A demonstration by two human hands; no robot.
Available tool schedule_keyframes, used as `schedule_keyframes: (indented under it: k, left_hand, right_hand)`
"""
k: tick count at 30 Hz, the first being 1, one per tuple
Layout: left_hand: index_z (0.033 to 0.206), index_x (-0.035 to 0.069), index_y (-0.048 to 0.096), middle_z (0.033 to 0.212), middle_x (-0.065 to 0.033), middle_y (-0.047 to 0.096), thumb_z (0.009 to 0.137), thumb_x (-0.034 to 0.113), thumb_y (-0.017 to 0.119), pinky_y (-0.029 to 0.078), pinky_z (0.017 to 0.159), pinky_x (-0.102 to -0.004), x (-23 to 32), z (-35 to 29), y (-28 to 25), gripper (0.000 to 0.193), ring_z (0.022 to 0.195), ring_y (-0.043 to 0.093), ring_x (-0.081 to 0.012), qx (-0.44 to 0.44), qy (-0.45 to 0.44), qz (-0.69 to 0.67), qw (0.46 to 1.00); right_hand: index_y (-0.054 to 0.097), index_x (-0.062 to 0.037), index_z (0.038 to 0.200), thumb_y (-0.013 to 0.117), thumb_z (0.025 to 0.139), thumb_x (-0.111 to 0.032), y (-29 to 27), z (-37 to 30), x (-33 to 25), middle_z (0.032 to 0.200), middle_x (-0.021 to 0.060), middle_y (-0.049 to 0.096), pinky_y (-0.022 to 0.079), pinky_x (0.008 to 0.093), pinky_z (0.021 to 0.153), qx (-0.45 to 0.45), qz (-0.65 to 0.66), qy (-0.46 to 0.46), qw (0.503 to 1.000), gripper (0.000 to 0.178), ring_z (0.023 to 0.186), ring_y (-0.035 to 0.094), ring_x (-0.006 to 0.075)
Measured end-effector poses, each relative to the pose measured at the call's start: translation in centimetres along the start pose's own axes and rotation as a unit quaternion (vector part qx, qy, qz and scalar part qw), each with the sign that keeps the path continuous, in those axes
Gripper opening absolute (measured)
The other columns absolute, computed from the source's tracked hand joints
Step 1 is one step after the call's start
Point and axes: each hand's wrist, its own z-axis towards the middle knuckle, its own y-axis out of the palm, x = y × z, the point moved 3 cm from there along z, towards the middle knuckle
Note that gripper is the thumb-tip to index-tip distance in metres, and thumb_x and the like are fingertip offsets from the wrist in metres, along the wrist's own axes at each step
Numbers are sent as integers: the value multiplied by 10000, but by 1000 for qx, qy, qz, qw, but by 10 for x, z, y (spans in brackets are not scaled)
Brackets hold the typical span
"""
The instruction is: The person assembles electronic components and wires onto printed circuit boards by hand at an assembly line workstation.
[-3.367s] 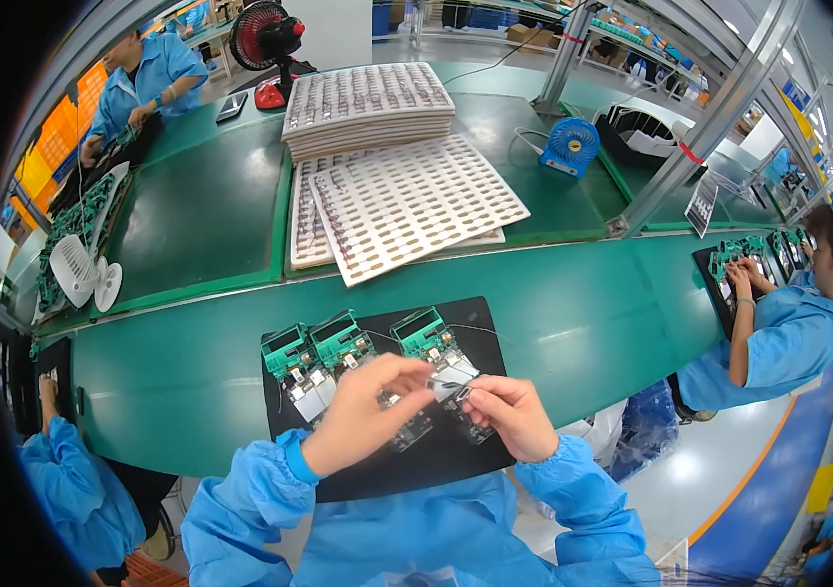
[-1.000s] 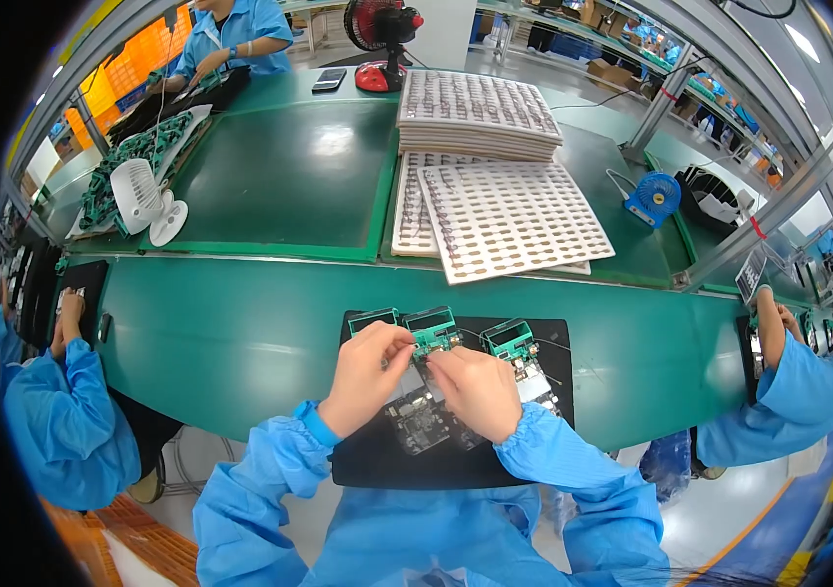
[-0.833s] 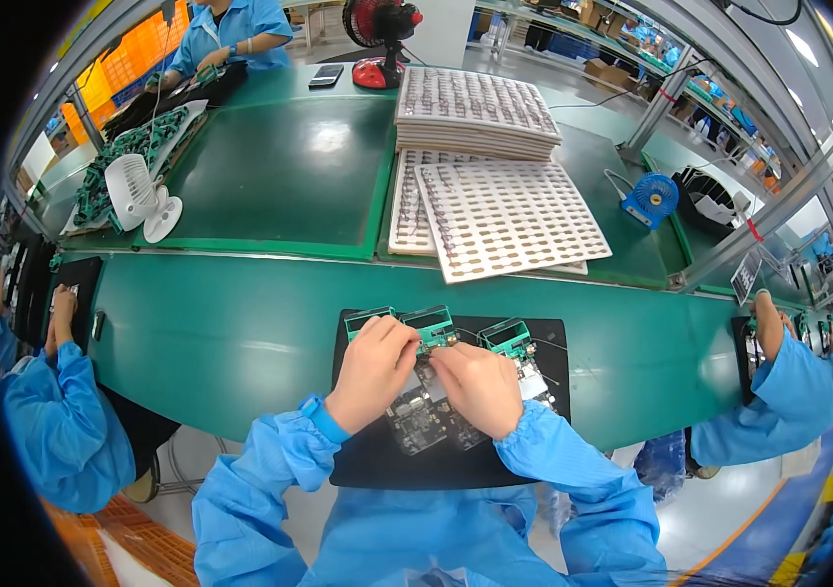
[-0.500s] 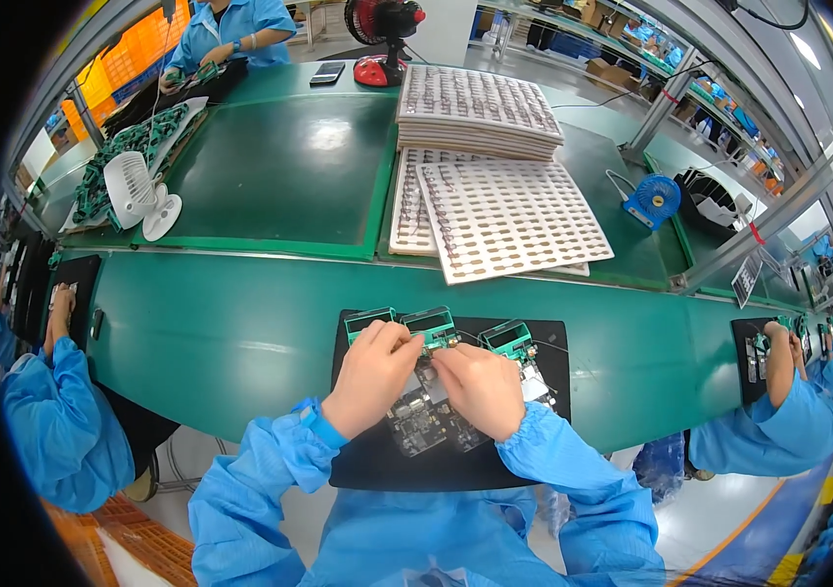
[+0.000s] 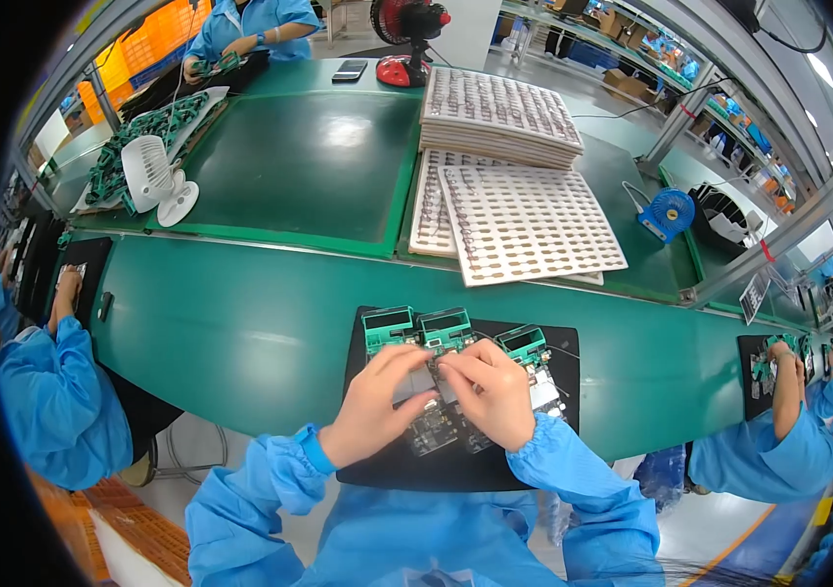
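Observation:
Circuit boards with green frames lie side by side on a black mat [image 5: 397, 470]: a left green frame [image 5: 389, 321], a middle green frame [image 5: 446, 321] and a right green frame [image 5: 522, 338]. My left hand [image 5: 373, 403] rests over the left and middle dark circuit boards [image 5: 428, 433], fingers stretched forward and thumb apart. My right hand [image 5: 493, 393] bends its fingertips together at the near edge of the middle frame. Whatever lies between those fingertips is too small or hidden to name. The right-hand board [image 5: 543, 389] lies beside my right hand, untouched.
Stacked white trays [image 5: 534, 225] with rows of small parts stand beyond the mat. A white fan [image 5: 150, 176], blue fan [image 5: 669, 210] and red-black fan [image 5: 405, 39] stand around. Green frames [image 5: 147, 137] pile at far left. Co-workers sit left and right; another is across.
My left hand has spread its thumb from its fingers and drawn slightly back from the middle frame. My right fingers stay bent there. The whole view has shifted a little.

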Motion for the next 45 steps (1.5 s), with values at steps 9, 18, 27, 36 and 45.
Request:
schedule_keyframes:
  k: [9, 18, 27, 36, 45]
  left_hand:
    - [1012, -28, 661, 914, -60, 636, 883, -34, 637, 528, 777, -257, -42, -22, -19, 131, 871, 643, -143, 120, -157, -290, 937]
    - [895, 4, 630, 861, -117, 614, 791, -33, 662, 520, 692, -372, -40, 7, -39, 115, 793, 623, -289, 110, 60, 158, 979]
    - [888, 3, 649, 882, -111, 596, 774, -31, 676, 514, 689, -381, -38, 8, -36, 122, 799, 610, -296, 96, 72, 161, 980]
    - [1064, 24, 680, 1056, -114, 595, 732, -32, 681, 485, 829, -396, -37, -6, -37, 337, 960, 585, -275, 67, 115, 274, 952]
    - [1119, -42, 640, 1139, -133, 595, 724, -27, 640, 468, 907, -423, -39, -10, -30, 395, 1028, 582, -288, 41, 187, 359, 914]
  right_hand:
    - [698, -40, 955, 685, 824, -29, 23, 8, -17, 771, 101, 624, 511, 344, 561, -57, 18, -65, 996, 132, 648, 629, 264]
    - [659, -62, 862, 682, 760, -73, 57, 19, -15, 736, 67, 567, 501, 348, 531, -63, -139, -157, 976, 105, 658, 616, 240]
    - [639, -69, 837, 674, 756, -78, 57, 17, -12, 718, 53, 543, 490, 346, 521, -71, -153, -146, 975, 89, 646, 608, 226]
    - [683, -69, 980, 691, 739, 6, 8, -5, -22, 845, 80, 641, 544, 357, 601, -19, -77, -100, 992, 252, 729, 655, 263]
    - [644, -52, 846, 729, 757, -43, -42, -28, 18, 790, 70, 609, 507, 359, 560, 51, -301, -16, 952, 124, 686, 627, 263]
